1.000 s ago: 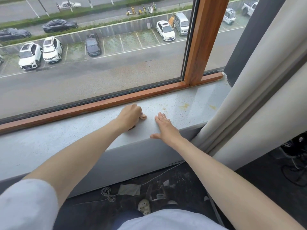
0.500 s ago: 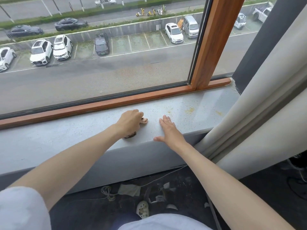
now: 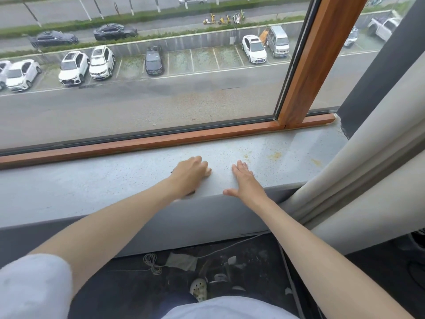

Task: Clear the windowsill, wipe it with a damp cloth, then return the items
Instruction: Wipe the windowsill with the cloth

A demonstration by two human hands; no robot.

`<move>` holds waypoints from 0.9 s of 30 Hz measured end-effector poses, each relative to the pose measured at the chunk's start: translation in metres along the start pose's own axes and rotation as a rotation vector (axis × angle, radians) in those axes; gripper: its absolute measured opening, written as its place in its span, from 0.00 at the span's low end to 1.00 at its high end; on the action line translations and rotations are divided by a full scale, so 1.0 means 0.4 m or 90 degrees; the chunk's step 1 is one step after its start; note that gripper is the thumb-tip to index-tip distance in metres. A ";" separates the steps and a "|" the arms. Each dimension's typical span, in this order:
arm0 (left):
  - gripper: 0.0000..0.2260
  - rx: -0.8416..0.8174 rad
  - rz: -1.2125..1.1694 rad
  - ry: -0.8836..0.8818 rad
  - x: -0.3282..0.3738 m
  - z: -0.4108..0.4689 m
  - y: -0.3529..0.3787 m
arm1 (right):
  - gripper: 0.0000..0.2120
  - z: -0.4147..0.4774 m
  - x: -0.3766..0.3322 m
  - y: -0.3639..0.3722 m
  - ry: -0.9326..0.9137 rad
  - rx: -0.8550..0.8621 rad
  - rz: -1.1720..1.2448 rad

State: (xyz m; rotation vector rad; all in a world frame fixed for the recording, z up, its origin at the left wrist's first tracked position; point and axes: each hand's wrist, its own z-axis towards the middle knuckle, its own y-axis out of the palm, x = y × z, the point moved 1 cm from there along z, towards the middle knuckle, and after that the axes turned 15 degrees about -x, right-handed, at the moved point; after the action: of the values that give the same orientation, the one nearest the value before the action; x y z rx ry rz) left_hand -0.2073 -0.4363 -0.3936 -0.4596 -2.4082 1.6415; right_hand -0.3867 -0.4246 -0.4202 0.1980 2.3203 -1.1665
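The grey speckled windowsill [image 3: 96, 187] runs below the wood-framed window. My left hand [image 3: 189, 174] lies curled over a small dark object [image 3: 190, 193] near the sill's front edge. Only dark slivers of the object show beside my palm, so I cannot tell what it is. Just to its right, my right hand [image 3: 245, 180] lies flat on the sill with the palm down and the thumb at the front edge. It holds nothing. Yellowish stains [image 3: 274, 155] mark the sill beyond my right hand.
A pale curtain [image 3: 358, 166] hangs at the right and covers that end of the sill. The wooden window frame [image 3: 147, 142] borders the sill at the back. On the dark floor below lie a coiled cable [image 3: 151, 263], paper scraps and a white perforated shoe [image 3: 199, 288].
Both hands stay at nearly the same spots on the sill. The view has drifted slightly, and a bit more of the dark object shows under my left palm.
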 end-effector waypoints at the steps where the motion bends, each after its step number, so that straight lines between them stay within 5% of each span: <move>1: 0.10 0.009 -0.024 -0.042 -0.019 0.028 -0.015 | 0.43 -0.001 0.001 -0.002 0.001 0.000 -0.002; 4: 0.08 0.006 0.005 -0.095 -0.019 0.077 -0.045 | 0.43 0.001 -0.001 -0.001 0.004 -0.002 -0.002; 9: 0.10 -0.051 0.113 0.080 0.024 -0.052 0.024 | 0.43 0.002 -0.004 0.005 0.002 -0.003 0.004; 14: 0.10 -0.014 0.058 -0.065 -0.036 -0.001 -0.019 | 0.43 -0.003 -0.004 0.018 -0.006 0.009 0.010; 19: 0.13 -0.023 0.165 0.192 -0.019 -0.096 0.076 | 0.43 -0.009 0.003 0.032 -0.010 0.015 0.016; 23: 0.05 0.012 0.032 0.019 -0.070 -0.060 0.032 | 0.43 -0.011 0.001 0.033 -0.012 0.016 0.015; 27: 0.10 0.040 -0.009 -0.064 -0.016 -0.018 0.000 | 0.43 -0.008 -0.008 0.037 -0.008 0.017 0.016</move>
State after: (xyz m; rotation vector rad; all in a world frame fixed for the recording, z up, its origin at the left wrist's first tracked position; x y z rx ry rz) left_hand -0.1988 -0.4324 -0.3907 -0.3566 -2.4145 1.7690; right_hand -0.3800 -0.4126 -0.4273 0.2280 2.2849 -1.1842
